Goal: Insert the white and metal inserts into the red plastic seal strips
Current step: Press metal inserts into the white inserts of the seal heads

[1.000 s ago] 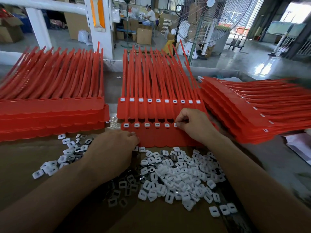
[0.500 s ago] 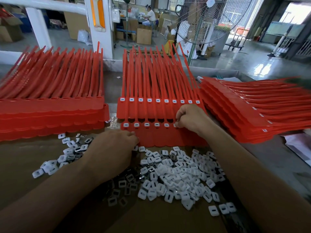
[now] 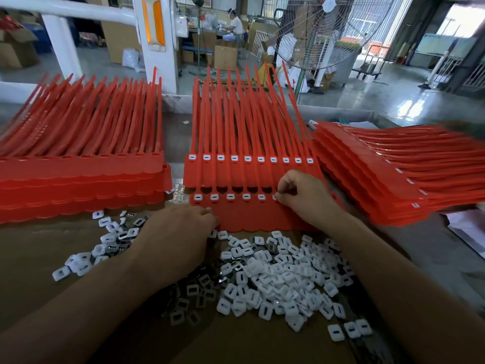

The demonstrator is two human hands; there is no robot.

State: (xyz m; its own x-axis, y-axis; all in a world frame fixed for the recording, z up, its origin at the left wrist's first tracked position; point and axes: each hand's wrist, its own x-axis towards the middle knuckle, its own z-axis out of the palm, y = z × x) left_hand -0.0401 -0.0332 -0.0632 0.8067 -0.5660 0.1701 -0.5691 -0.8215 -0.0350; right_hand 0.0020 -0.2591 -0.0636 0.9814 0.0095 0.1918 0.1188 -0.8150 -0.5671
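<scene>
Small square inserts (image 3: 275, 279), white plastic and shiny metal, each slotted, lie heaped on brown cardboard (image 3: 236, 342). My left hand (image 3: 173, 240) rests knuckles-up on them, fingers curled under; whether it holds anything I cannot tell. Just beyond, my right hand (image 3: 304, 198) pinches a white insert (image 3: 274, 197) against the smooth red seal strips (image 3: 249, 219).

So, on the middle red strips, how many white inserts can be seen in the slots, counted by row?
Far row of inserts: 10
Near row of inserts: 6, the sixth insert partly hidden at the fingertips of the right hand
Total: 16
</scene>
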